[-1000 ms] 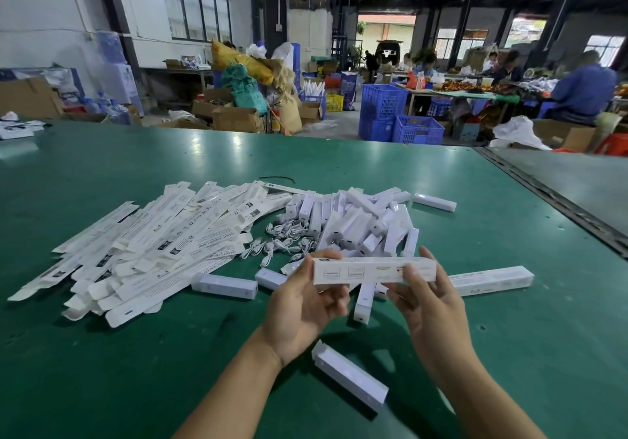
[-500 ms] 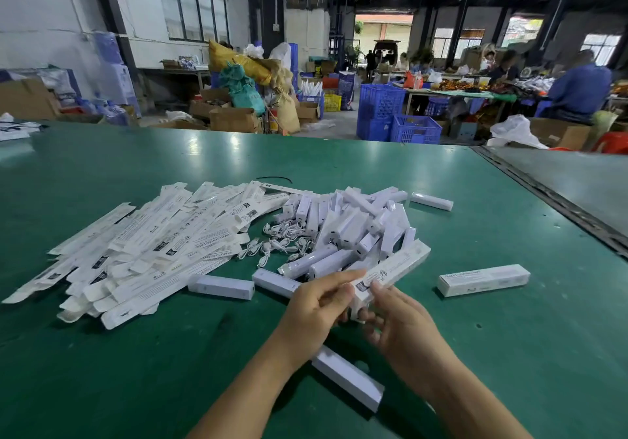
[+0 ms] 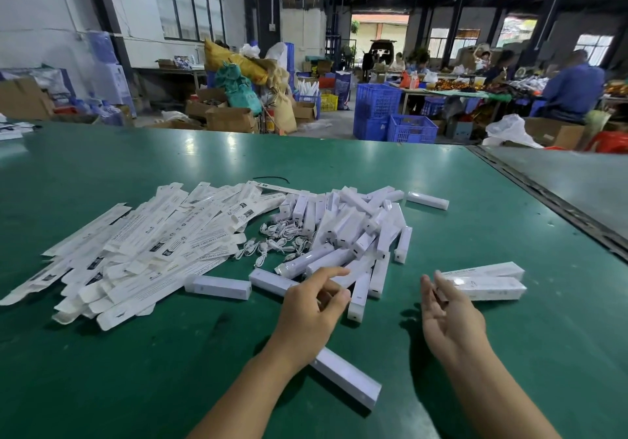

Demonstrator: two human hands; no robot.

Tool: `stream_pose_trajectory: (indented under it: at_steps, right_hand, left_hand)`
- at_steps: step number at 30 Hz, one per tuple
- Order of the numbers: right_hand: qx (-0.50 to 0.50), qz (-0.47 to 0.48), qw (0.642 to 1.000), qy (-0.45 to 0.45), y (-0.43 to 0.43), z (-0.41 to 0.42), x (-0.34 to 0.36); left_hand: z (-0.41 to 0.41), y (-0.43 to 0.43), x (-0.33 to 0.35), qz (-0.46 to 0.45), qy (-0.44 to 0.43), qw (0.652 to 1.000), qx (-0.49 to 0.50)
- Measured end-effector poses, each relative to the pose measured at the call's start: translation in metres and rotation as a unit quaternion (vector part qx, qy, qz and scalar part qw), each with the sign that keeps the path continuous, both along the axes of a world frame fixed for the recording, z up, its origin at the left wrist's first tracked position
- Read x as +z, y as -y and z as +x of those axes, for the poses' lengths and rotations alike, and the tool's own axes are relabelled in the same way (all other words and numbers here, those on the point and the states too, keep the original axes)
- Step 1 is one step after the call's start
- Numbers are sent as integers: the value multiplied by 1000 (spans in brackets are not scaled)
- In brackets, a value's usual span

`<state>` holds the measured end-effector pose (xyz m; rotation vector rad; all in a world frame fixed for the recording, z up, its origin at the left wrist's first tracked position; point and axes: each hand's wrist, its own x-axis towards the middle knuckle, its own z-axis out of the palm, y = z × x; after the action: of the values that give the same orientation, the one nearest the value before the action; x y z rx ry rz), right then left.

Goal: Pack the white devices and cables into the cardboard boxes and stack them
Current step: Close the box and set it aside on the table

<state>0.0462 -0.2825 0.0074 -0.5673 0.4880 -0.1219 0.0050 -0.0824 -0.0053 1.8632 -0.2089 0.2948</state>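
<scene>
A heap of white bar-shaped devices (image 3: 353,228) lies mid-table on the green table (image 3: 339,163). To its left spreads a pile of flat, unfolded white boxes (image 3: 142,245), with coiled white cables (image 3: 275,245) between the two. Two packed boxes (image 3: 486,280) lie side by side at the right. My right hand (image 3: 445,316) hovers just left of them, fingers relaxed, holding nothing. My left hand (image 3: 312,306) hangs over the near edge of the device heap, fingers loosely curled and empty. A single device (image 3: 346,381) lies under my left wrist.
Loose devices (image 3: 217,287) lie in front of the flat boxes, and one more device (image 3: 426,200) sits behind the heap. A dark seam (image 3: 543,197) divides this table from a grey table on the right. Blue crates (image 3: 394,116), cartons and seated people fill the hall beyond.
Both hands held a packed box a second ago. It now lies beside the other packed box at the right, and both hands have let go and parted.
</scene>
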Motion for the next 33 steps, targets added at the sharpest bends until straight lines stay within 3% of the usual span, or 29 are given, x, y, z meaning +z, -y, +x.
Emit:
stream_pose_trajectory:
  at_steps: [6,20,24,28,31,33]
  right_hand:
    - [43,14,999,-8,4,3,-5]
    - [131,-156,979,-9,-11,0,-10]
    - [135,-170,976,-3,-11,0,-11]
    - [144,-188,971,2,-12,0,-12]
    - [153,-211,965,8,-13,0,-13]
    - [162,-235,958,15,-15,-1,-14]
  left_hand:
    - [2,-2,-1,-4,-2,1000,23]
    - [14,-9,-7,10,33,986,164]
    - [33,-20,3,102,52,971,211]
    - [60,-62,19,300,-19,920,253]
    - [75,-105,31,488,-99,828,259]
    - [81,-132,35,557,-139,771,277]
